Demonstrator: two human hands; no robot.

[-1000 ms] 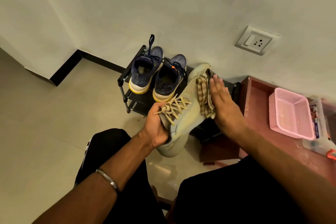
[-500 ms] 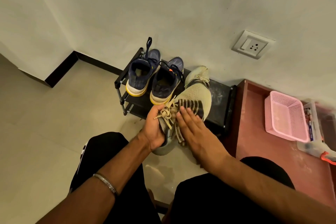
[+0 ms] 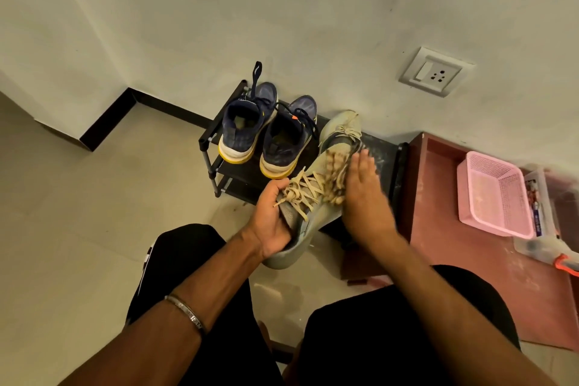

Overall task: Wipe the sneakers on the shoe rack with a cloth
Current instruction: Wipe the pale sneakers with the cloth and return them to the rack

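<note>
Sneakers are the job: one pale grey-green sneaker with tan laces is held in the air in front of the black shoe rack. The left hand grips it at the heel and collar, fingers curled round. The right hand lies flat, fingers straight, pressing a checked cloth against the shoe's side; the cloth is blurred. Its mate stands on the rack beside a pair of navy sneakers with yellow soles. A pink basket sits on the reddish bench.
</note>
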